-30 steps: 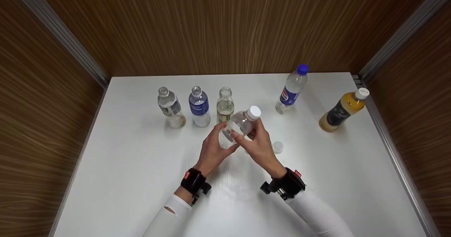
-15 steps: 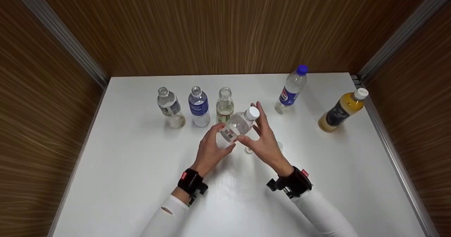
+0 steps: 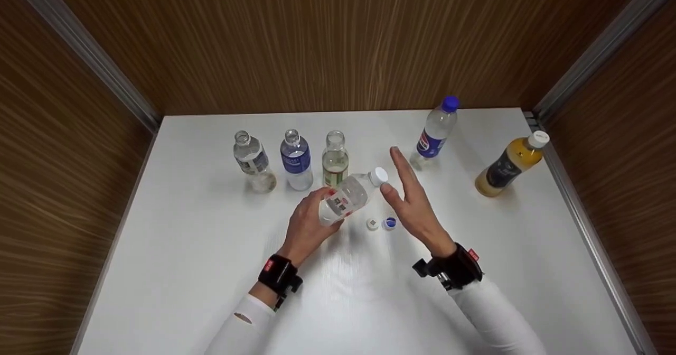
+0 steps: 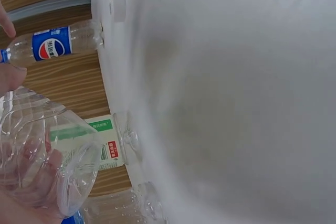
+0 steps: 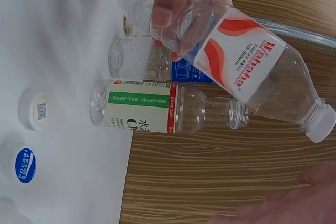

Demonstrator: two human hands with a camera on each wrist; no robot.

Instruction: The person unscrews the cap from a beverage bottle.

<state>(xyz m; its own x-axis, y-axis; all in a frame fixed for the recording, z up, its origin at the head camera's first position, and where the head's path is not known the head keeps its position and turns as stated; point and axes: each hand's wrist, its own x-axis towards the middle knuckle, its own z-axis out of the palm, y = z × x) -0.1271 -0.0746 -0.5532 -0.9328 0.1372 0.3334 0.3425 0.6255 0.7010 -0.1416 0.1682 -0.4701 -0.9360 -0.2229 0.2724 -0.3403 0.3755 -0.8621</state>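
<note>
My left hand (image 3: 306, 225) grips the lower part of a clear Wahaha water bottle (image 3: 348, 194). The bottle is tilted above the table, its white cap (image 3: 378, 176) on and pointing up to the right. Beside that cap my right hand (image 3: 420, 212) is held with fingers extended and nothing in it; in the head view I cannot tell whether the thumb touches the cap. In the right wrist view, the Wahaha label (image 5: 239, 53) faces the camera and the right hand (image 5: 294, 200) shows blurred at the corner. Below the bottle lie a white cap (image 3: 373, 223) and a blue-topped cap (image 3: 390, 223).
Behind stand three uncapped bottles: a clear one (image 3: 255, 162), a blue-labelled one (image 3: 297, 160) and a green-and-red-labelled one (image 3: 335, 160). A capped Pepsi bottle (image 3: 434, 133) and an amber drink bottle (image 3: 509, 165) stand to the right. Wood-grain panels (image 3: 338, 43) enclose the white table (image 3: 200, 249).
My right hand has come off the bottle and moved right, its fingers straightening. My left hand has shifted slightly left, tilting the bottle further over. The blue-topped cap has come into view.
</note>
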